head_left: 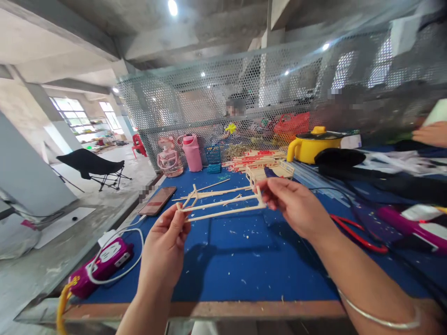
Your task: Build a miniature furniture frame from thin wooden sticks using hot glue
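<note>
Between my two hands, a light wooden stick frame (223, 203) is held up over the blue tabletop (251, 270). My left hand (171, 230) pinches its left end between thumb and fingers. At the opposite end, my right hand (288, 197) grips a corner with its fingertips. Long thin sticks run across between the ends, and short ones stand up at the corners. Behind my right hand sits a small railed wooden stick model (256, 174), partly covered by that hand. Loose sticks (213, 193) lie on the table beyond the frame.
A phone (159, 201) and a purple power strip (104, 263) with a white cable lie on the left. At the back stand a pink bottle (192, 153), red-tipped sticks (249, 159) and a yellow pot (316, 145). Another person's hand (431, 135) shows far right.
</note>
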Action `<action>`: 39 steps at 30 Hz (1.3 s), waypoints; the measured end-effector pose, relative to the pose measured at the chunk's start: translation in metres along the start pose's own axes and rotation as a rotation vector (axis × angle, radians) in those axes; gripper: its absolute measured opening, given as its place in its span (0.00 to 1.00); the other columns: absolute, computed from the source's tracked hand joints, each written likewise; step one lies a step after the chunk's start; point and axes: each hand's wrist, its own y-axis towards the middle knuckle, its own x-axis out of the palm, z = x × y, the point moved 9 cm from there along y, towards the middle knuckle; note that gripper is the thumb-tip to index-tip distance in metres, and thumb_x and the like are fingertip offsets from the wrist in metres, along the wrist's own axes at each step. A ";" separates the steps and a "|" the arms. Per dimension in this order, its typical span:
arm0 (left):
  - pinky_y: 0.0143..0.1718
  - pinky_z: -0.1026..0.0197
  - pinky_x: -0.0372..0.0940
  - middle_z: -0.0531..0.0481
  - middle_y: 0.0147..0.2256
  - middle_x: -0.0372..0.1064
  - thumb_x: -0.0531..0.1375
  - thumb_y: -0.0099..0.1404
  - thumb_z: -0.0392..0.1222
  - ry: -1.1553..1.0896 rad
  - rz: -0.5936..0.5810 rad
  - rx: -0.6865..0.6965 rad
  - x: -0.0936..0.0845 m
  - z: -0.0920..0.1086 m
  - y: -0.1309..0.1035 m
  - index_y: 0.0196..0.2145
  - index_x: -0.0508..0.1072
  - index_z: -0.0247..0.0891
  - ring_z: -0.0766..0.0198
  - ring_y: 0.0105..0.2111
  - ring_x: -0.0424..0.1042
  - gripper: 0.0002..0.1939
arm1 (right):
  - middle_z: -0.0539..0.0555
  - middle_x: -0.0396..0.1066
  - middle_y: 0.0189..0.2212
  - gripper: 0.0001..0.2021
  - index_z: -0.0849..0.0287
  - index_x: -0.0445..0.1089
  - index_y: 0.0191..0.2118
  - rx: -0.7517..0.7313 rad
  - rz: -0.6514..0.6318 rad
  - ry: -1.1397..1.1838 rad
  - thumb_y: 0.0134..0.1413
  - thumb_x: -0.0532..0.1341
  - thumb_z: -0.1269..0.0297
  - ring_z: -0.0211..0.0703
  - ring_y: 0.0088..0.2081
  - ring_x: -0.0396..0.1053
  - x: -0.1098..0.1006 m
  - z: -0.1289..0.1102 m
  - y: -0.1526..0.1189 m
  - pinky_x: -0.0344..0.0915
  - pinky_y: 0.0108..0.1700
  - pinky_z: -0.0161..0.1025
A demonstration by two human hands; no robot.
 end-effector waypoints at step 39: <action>0.44 0.58 0.64 0.45 0.35 0.79 0.68 0.50 0.44 0.463 -0.053 0.264 0.025 -0.035 0.098 0.36 0.80 0.34 0.58 0.38 0.74 0.16 | 0.46 0.68 0.20 0.21 0.61 0.74 0.29 0.041 0.254 -0.029 0.24 0.73 0.55 0.32 0.21 0.56 -0.023 0.055 0.052 0.53 0.26 0.36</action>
